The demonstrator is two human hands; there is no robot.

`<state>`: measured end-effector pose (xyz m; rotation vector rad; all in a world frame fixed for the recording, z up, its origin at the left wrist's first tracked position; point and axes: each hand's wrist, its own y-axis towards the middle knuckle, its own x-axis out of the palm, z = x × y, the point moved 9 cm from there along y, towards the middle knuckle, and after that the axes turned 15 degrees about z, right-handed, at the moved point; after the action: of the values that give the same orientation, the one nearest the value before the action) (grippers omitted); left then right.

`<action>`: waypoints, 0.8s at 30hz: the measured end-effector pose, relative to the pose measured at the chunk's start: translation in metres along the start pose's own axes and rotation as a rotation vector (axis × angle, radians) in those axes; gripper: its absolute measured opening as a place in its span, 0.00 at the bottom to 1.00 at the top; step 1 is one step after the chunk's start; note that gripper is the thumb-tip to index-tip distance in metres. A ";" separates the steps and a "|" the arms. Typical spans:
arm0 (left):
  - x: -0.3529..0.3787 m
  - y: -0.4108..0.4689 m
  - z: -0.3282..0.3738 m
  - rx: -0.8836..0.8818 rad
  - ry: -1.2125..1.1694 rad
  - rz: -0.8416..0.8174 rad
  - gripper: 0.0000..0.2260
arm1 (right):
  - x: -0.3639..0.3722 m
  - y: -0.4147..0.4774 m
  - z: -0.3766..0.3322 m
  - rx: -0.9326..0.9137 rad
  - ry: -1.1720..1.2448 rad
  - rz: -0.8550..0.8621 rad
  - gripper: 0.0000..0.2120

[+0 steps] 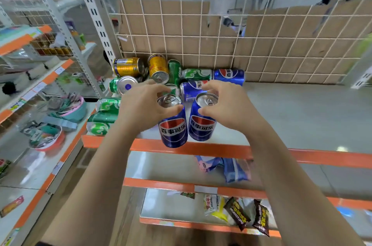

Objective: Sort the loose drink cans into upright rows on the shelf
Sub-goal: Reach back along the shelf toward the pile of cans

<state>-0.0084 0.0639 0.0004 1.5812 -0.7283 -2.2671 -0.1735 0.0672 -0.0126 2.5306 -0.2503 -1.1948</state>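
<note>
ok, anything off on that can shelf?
Yes. Behind the two upright blue cola cans gripped by the left hand and right hand, a heap of gold, green and blue drink cans lies toppled, back left.

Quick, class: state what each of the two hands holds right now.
Left hand: grips the left blue can.
Right hand: grips the right blue can.

Snack packets (237,213); cardboard (171,24) behind wire grid (203,15)

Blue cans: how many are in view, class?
4. Left hand grips the left upright can, right hand the right upright can; two lie sideways behind: the rear can and the nearer can. More may be hidden.
</note>
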 end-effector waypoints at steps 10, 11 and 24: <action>0.064 -0.001 0.197 0.145 -0.076 -0.106 0.25 | -0.151 -0.051 0.138 0.150 -0.018 0.163 0.24; 0.070 -0.004 0.217 0.147 -0.089 -0.119 0.25 | -0.164 -0.057 0.153 0.167 -0.024 0.166 0.24; 0.155 -0.026 0.496 0.286 -0.382 -0.249 0.30 | -0.357 -0.128 0.344 0.349 -0.129 0.375 0.18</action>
<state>-0.5248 0.1281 -0.0012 1.4326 -1.0420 -2.7996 -0.6639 0.2160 -0.0085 2.5243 -0.9946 -1.2448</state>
